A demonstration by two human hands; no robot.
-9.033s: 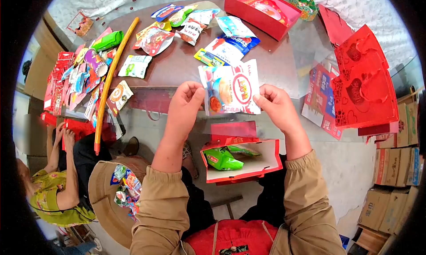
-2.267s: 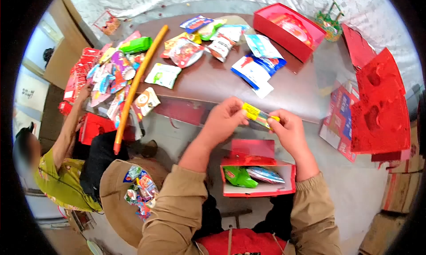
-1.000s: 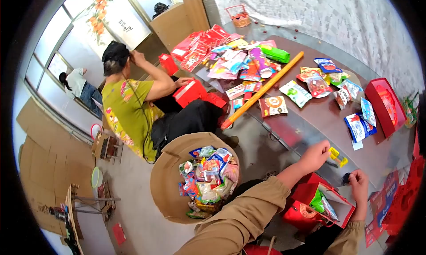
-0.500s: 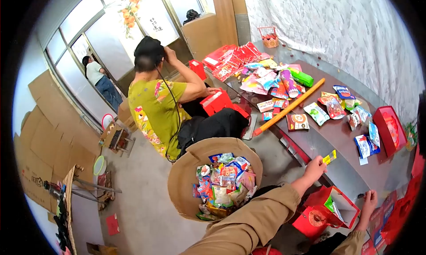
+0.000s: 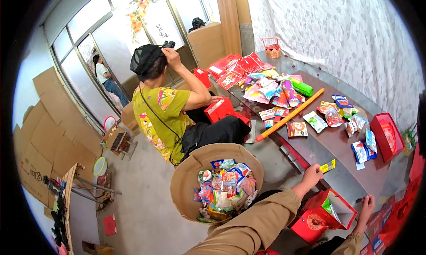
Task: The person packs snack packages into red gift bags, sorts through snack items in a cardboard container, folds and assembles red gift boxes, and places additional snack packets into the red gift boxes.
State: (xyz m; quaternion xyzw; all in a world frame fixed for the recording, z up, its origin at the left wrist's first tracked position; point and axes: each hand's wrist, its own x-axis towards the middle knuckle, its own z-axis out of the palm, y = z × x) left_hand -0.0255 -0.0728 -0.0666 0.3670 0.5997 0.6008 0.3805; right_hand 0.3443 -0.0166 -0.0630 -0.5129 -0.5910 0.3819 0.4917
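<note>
My left hand (image 5: 312,177) pinches a small yellow packet (image 5: 327,166) at the edge of the dark table (image 5: 332,150). Just below it stands a red gift box (image 5: 312,224) with a round gold emblem, its top open and green and white packets (image 5: 330,207) inside. My right hand (image 5: 367,206) is at the far side of this box, fingers pressed together; a small dark bit shows at the fingertips, too small to name. To the left is a big round cardboard tub (image 5: 184,188) holding many snack packets (image 5: 224,188).
An orange stick (image 5: 290,115) lies across the table edge beside piled snacks (image 5: 270,86) and red packaging (image 5: 235,68). Another open red box (image 5: 386,137) stands at right. A seated person (image 5: 166,104) holds a red box (image 5: 220,110); another person (image 5: 108,79) stands by the door.
The view has shifted slightly. The seated person's head has turned and lifted, with the raised hand at the cap's brim. My left hand still holds the yellow packet, a little lower.
</note>
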